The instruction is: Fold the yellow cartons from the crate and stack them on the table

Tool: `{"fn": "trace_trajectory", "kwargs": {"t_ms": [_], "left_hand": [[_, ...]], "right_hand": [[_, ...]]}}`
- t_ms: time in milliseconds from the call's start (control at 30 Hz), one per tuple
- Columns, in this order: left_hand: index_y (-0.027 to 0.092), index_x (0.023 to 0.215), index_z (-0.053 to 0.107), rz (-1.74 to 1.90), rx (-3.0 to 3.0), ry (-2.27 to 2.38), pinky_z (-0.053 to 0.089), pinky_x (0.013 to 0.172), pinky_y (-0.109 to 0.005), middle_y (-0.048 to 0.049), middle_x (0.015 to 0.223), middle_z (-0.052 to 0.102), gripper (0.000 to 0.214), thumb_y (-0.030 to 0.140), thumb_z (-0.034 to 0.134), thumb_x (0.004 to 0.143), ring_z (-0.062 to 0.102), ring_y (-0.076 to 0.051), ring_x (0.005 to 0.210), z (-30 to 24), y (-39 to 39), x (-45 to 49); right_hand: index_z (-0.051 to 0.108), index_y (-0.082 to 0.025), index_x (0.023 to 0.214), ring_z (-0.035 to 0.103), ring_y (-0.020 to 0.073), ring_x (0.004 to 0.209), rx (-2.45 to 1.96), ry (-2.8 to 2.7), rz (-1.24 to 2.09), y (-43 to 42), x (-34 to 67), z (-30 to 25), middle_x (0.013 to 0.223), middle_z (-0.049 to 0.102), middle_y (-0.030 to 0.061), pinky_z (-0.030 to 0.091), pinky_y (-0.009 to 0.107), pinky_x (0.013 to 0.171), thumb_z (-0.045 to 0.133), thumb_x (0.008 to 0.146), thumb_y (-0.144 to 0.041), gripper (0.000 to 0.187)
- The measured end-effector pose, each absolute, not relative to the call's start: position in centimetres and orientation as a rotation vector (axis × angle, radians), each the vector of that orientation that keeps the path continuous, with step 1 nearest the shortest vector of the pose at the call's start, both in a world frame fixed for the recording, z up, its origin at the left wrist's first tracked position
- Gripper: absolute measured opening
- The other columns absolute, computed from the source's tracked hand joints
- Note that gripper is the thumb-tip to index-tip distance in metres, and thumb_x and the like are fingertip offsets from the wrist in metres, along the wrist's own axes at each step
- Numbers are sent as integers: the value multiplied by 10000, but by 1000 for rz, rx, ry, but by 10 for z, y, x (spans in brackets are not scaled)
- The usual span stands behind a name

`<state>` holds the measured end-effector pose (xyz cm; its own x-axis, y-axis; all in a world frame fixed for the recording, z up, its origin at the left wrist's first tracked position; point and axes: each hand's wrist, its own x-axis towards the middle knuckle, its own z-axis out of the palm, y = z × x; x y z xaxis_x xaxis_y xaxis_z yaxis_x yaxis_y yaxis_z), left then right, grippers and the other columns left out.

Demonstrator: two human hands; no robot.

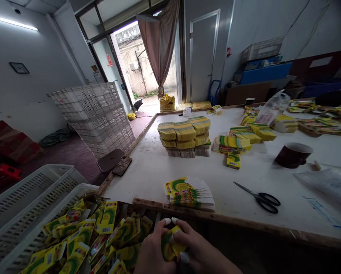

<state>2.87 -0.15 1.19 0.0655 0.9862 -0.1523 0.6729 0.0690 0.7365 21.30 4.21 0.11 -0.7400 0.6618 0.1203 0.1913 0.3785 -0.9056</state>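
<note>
While the two hands are together, the left hand (pixel 152 251) and the right hand (pixel 199 249) clasp one small yellow box (pixel 167 246) between them, just short of the table's (pixel 147 179) near edge. Neither hand is clearly nearer to it, and the fingers hide too much to tell its long axis. Straight ahead, just beyond the fingertips, a fanned stack of flat cartons (pixel 190 195) lies lengthwise from side to side. To the left, a crate (pixel 83 186) holds loose cartons (pixel 83 232), nearer the left hand.
</note>
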Motion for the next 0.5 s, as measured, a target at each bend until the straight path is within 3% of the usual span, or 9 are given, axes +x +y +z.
{"fn": "trace_trajectory", "kwargs": {"t_ms": [267,333,433,500], "left_hand": [[219,1257,462,609,1657,1637,490,829,-301,-51,1016,697,790,256,726,513,650,-263,919,0,-5,22],[227,1267,470,670,1683,1646,496,836,-314,-56,1036,694,765,261,704,539,654,-267,924,-6,-4,21],[215,1301,453,738,1727,1639,493,871,-332,-79,1090,678,760,278,674,577,643,-281,990,-14,-4,21],[188,1331,415,770,1755,1635,490,887,-349,-102,1116,667,769,317,652,611,633,-290,1022,-19,-5,23]], "right_hand": [[687,-213,933,542,267,1149,-683,-2151,1419,44,211,-3,1318,498,92,445,342,935,680,739,-317,220],[659,-214,981,502,278,1202,-720,-2124,1384,44,209,-9,1346,474,101,421,366,974,658,736,-272,252],[544,-202,1172,392,290,1305,-749,-2065,1340,42,205,-15,1412,395,144,345,408,1051,607,720,-187,457],[470,-191,1234,426,291,1268,-757,-1969,1364,40,202,-15,1363,430,161,363,414,1035,606,713,-196,538]]}}
